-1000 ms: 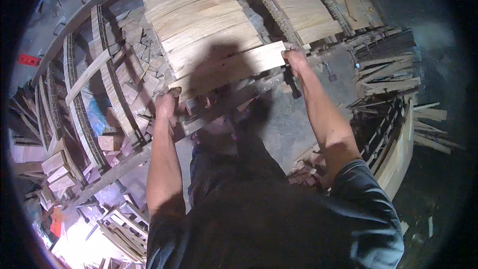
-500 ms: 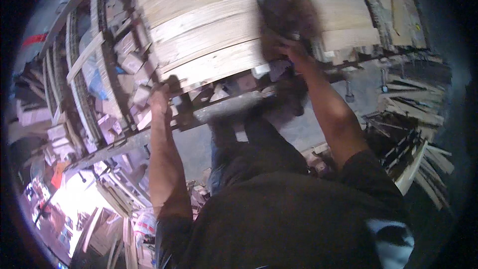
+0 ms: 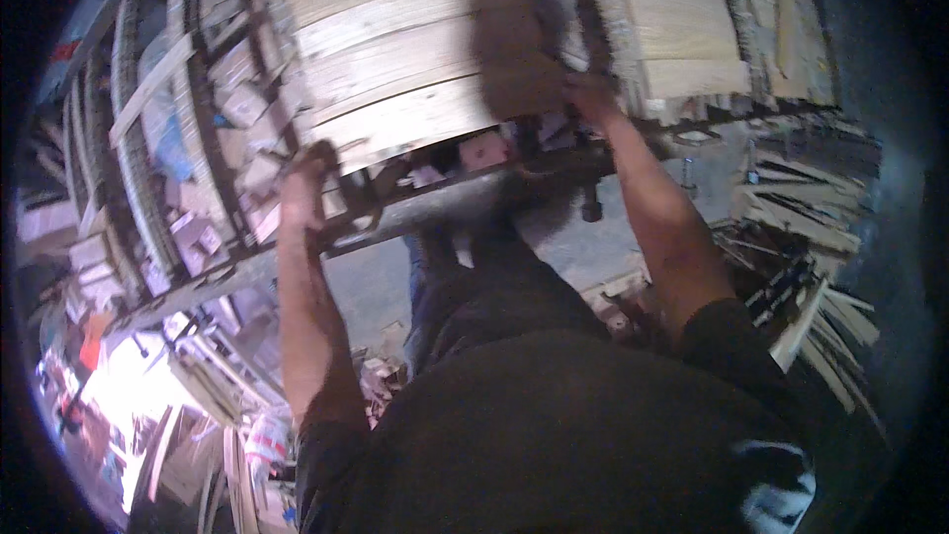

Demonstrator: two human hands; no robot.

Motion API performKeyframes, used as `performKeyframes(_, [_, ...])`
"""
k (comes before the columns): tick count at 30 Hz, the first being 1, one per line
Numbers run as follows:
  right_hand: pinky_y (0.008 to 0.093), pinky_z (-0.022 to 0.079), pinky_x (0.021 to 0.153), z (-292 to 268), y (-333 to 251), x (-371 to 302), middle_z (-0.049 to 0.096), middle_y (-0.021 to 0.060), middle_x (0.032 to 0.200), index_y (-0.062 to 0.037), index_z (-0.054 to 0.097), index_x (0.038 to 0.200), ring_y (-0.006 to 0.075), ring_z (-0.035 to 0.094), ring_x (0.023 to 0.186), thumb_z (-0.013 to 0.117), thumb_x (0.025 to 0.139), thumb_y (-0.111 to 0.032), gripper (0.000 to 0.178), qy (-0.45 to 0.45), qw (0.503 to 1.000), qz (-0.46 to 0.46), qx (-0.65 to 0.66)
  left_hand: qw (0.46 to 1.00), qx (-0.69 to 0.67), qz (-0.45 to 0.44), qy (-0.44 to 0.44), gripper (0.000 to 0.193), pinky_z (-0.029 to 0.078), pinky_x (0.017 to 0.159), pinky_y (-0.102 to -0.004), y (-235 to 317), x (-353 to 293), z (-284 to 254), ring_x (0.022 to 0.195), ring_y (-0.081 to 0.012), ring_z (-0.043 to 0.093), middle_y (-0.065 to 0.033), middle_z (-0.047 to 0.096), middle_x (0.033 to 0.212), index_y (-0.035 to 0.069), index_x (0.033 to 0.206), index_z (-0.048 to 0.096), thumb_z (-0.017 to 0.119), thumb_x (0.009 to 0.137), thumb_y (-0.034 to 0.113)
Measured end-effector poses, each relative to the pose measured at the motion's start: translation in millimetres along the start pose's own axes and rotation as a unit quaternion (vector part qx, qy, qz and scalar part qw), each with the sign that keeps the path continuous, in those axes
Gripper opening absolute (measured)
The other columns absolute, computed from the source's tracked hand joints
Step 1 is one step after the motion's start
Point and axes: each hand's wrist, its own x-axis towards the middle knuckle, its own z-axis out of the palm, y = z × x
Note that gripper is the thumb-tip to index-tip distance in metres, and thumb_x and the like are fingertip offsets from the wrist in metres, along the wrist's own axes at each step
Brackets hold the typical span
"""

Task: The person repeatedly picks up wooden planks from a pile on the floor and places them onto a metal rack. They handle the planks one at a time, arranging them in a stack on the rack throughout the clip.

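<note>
A panel of pale wooden boards (image 3: 395,49) lies edge to edge across a rack of clamp bars. My left hand (image 3: 306,183) is closed at the panel's near left corner, around a dark part that I cannot make out. At the near right corner, beside a metal clamp bar (image 3: 605,15), is my right hand (image 3: 593,99); its fingers are dim and blurred, so their grip does not show. A dark, rounded shadow falls over the right part of the boards between the hands.
A long metal rail (image 3: 445,210) runs along the rack's near side. More clamp bars (image 3: 138,158) cross at left over wooden offcuts (image 3: 242,104). Another board panel (image 3: 682,30) lies at right. Wood strips (image 3: 791,203) are piled at far right, others (image 3: 213,386) at lower left.
The view has shifted slightly, moving the rack leftward in the picture. The dark shadow has slid left over the boards. Both hands stay by the panel's near corners.
</note>
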Motion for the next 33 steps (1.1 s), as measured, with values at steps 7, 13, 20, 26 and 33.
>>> performKeyframes(7, [0.0359,0.056,0.075,-20.5,-15.1,1.7,0.074,0.0116,0.097,-0.0058,0.071,0.117,0.0202,0.069,0.081,0.073,0.084,-0.016,0.035,-0.124,0.89,0.247,0.362,0.988,-0.12,-0.092,0.008,0.046,0.045,0.098,-0.0353,-26.3,15.7,-12.6,0.114,-0.0234,0.059,-0.0158,0.062,0.129,-0.003,0.135,0.056,0.051,0.095,0.019])
performKeyframes(13, [0.0392,0.051,0.093,-12.9,1.6,-8.8,0.069,0.0056,0.115,-0.0092,0.066,0.127,0.0199,0.062,0.107,0.068,0.089,-0.021,0.04,-0.153,0.88,0.208,0.398,0.998,-0.016,-0.056,0.0,0.052,0.039,0.106,-0.0404,-6.8,-1.3,-6.3,0.126,-0.0278,0.052,-0.016,0.058,0.135,-0.001,0.138,0.055,0.057,0.091,0.022])
performKeyframes(20, [0.0364,0.055,0.08,-26.9,-29.8,-8.1,0.069,0.0078,0.113,-0.0071,0.064,0.129,0.0198,0.065,0.096,0.067,0.09,-0.02,0.041,-0.137,0.881,0.235,0.388,0.923,-0.373,-0.091,0.04,0.039,0.045,0.101,-0.0351,13.0,-23.6,5.8,0.117,-0.0265,0.059,-0.0161,0.062,0.126,-0.005,0.132,0.055,0.048,0.096,0.008])
performKeyframes(26, [0.0357,0.05,0.096,-8.6,-15.3,-16.3,0.068,0.0078,0.116,-0.0042,0.065,0.126,0.0184,0.061,0.11,0.067,0.09,-0.018,0.039,-0.094,0.91,0.211,0.345,0.997,-0.069,-0.035,0.01,0.041,0.043,0.102,-0.034,35.9,-33.2,4.3,0.113,-0.022,0.058,-0.0114,0.065,0.122,-0.001,0.128,0.061,0.053,0.09,0.009])
performKeyframes(33, [0.0328,0.051,0.088,8.2,0.2,-22.6,0.07,0.0074,0.111,0.0004,0.068,0.122,0.0161,0.063,0.102,0.07,0.088,-0.012,0.037,-0.018,0.897,0.197,0.394,0.988,0.147,0.019,-0.053,0.038,0.04,0.109,-0.0372,32.8,-20.5,1.5,0.129,-0.0323,0.053,-0.0159,0.06,0.137,0.004,0.128,0.064,0.053,0.094,0.016])
